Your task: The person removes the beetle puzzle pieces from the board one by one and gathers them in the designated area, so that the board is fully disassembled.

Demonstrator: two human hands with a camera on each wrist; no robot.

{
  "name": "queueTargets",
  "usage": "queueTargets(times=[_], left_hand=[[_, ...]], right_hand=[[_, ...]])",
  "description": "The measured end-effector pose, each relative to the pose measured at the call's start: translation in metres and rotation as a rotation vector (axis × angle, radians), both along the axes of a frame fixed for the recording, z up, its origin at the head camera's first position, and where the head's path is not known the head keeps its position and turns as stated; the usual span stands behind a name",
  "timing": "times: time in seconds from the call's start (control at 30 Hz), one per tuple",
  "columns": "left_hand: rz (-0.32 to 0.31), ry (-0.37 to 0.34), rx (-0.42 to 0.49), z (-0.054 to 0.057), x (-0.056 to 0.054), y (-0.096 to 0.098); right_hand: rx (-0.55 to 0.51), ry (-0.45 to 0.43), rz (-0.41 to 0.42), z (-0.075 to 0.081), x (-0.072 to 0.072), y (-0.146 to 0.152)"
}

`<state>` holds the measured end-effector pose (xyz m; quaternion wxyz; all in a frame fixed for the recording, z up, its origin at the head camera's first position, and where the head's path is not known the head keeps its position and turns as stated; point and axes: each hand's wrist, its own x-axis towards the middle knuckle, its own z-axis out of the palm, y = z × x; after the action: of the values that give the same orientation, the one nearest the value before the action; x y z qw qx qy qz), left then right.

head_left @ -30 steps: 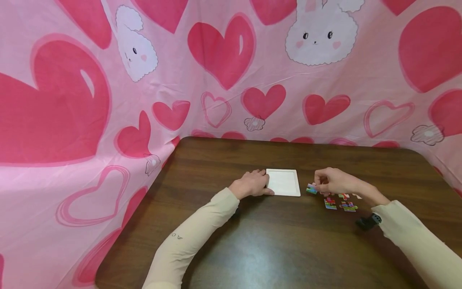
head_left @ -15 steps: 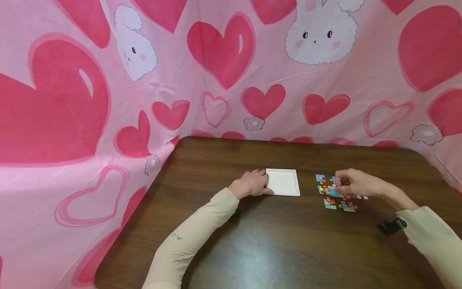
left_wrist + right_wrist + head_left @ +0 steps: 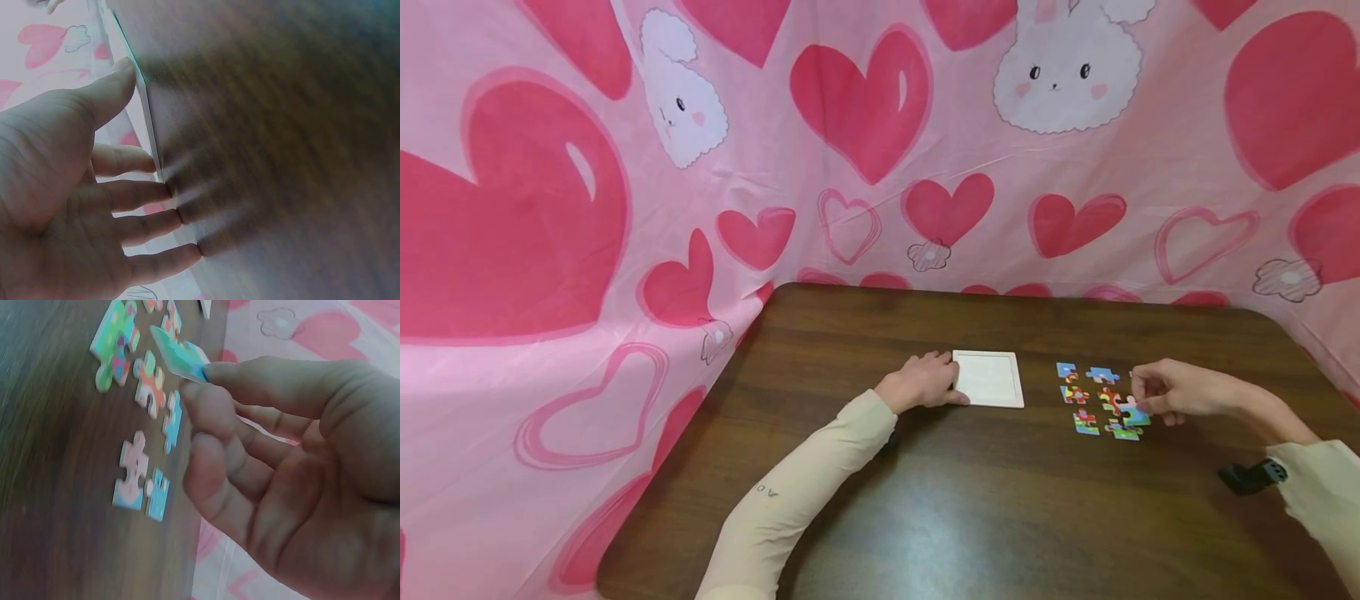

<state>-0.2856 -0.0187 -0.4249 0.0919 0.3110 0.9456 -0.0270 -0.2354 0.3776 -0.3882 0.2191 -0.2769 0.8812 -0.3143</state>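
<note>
My right hand (image 3: 1195,387) pinches a blue and green jigsaw piece (image 3: 178,359) between thumb and fingers, lifted above the loose pieces at the right. Below and beside it lie several jigsaw pieces (image 3: 1075,394) in loose rows, apart from one another. A pink and blue piece (image 3: 131,475) shows in the right wrist view; my hand hides part of the group in the head view. To the left lies a shallow white square tray (image 3: 988,380) with a raised rim and nothing in it. My left hand (image 3: 922,380) rests at the tray's left edge, fingers spread, fingertips down.
The dark wooden table (image 3: 970,517) has rounded corners. A pink cloth (image 3: 820,125) with hearts and rabbits hangs behind it and along its left side. A black strap-like device (image 3: 1251,477) sits at my right wrist.
My right hand has moved rightward across the jigsaw pieces with the blue and green piece in its fingers, uncovering the left ones. My left hand and the tray have stayed put.
</note>
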Motion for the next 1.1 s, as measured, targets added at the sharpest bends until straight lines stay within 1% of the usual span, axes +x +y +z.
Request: queueTargets(times=[0.13, 0.23, 0.37, 0.67, 0.83, 0.93, 1.1], left_hand=[[-0.006, 0.003, 0.003, 0.0, 0.001, 0.0], [0.001, 0.003, -0.001, -0.001, 0.001, 0.0], [0.01, 0.003, -0.006, 0.0, 0.001, -0.001], [0.007, -0.001, -0.005, 0.0, 0.002, -0.002], [0.004, -0.006, -0.004, 0.0, 0.001, -0.001], [0.004, -0.003, -0.008, 0.0, 0.001, -0.001], [0.0, 0.026, -0.017, 0.0, 0.0, -0.001]], right_hand=[[-0.009, -0.038, 0.019, -0.003, 0.002, 0.012], [-0.025, -0.071, 0.031, -0.007, 0.004, 0.02], [-0.034, -0.093, 0.035, -0.012, 0.006, 0.027], [-0.014, -0.088, 0.004, -0.023, 0.008, 0.033], [-0.013, -0.115, -0.027, -0.027, 0.009, 0.033], [0.021, -0.116, -0.049, -0.027, 0.009, 0.032], [0.128, -0.101, -0.097, -0.023, 0.007, 0.026]])
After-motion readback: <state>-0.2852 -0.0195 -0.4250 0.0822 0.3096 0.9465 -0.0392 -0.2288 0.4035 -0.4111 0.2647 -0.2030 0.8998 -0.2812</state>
